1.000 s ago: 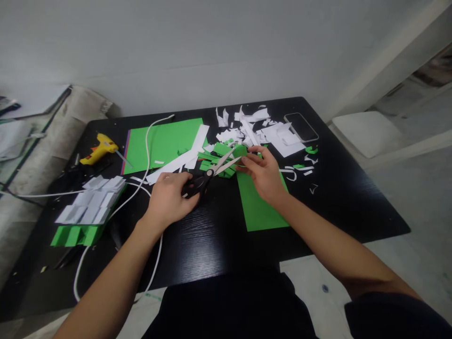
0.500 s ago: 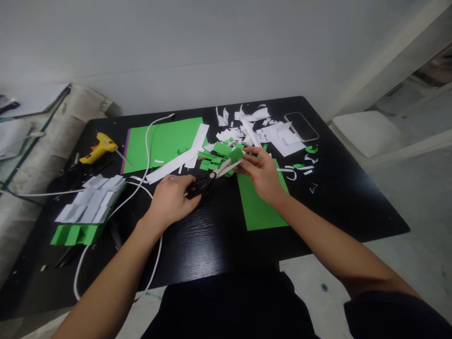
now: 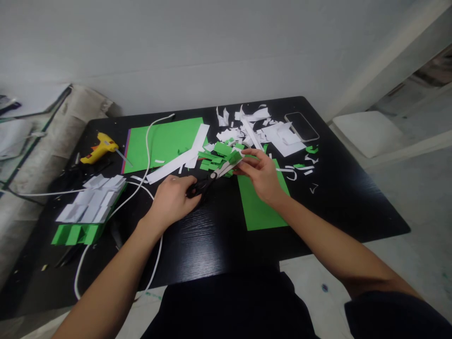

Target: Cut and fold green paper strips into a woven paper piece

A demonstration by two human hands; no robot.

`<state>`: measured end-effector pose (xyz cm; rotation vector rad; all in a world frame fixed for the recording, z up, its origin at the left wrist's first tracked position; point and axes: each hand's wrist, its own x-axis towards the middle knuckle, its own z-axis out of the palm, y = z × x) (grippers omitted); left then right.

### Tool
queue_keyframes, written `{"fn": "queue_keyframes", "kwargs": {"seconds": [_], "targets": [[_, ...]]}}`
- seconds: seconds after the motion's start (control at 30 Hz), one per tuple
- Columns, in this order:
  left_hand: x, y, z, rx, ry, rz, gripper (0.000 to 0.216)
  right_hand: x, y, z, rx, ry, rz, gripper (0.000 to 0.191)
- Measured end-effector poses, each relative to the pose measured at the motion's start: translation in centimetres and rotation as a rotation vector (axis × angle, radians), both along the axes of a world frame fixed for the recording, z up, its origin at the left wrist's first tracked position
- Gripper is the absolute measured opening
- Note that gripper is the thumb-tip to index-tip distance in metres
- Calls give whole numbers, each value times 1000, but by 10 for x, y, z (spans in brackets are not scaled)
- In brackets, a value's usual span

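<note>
In the head view my left hand [image 3: 174, 197] is closed round the black handles of a pair of scissors [image 3: 213, 175], whose blades point up and to the right. My right hand [image 3: 260, 175] pinches a small piece of green paper [image 3: 235, 157] at the blade tips. The blades lie close together across that piece. Just behind it is a pile of folded green paper pieces [image 3: 211, 160]. Under my right wrist lies a green sheet [image 3: 260, 214] on the black table [image 3: 208, 245].
A yellow glue gun [image 3: 100, 148] rests at the left beside a large green sheet [image 3: 165, 141]. Stacks of folded white paper [image 3: 92, 200] sit nearer. A white cable [image 3: 147, 141] loops over the table. White scraps [image 3: 252, 129] and a phone [image 3: 301, 126] lie at the back right.
The scissor blades have come together on the green paper piece. Both hands have stayed nearly in place.
</note>
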<state>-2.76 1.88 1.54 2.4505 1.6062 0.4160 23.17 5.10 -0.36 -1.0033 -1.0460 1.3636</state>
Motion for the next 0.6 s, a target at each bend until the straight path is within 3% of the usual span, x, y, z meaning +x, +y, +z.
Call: {"fn": "queue_keyframes", "kwargs": {"seconds": [0.6], "targets": [[-2, 0, -2, -13, 31, 13, 16, -1, -2, 0, 27, -67, -30, 36]]}}
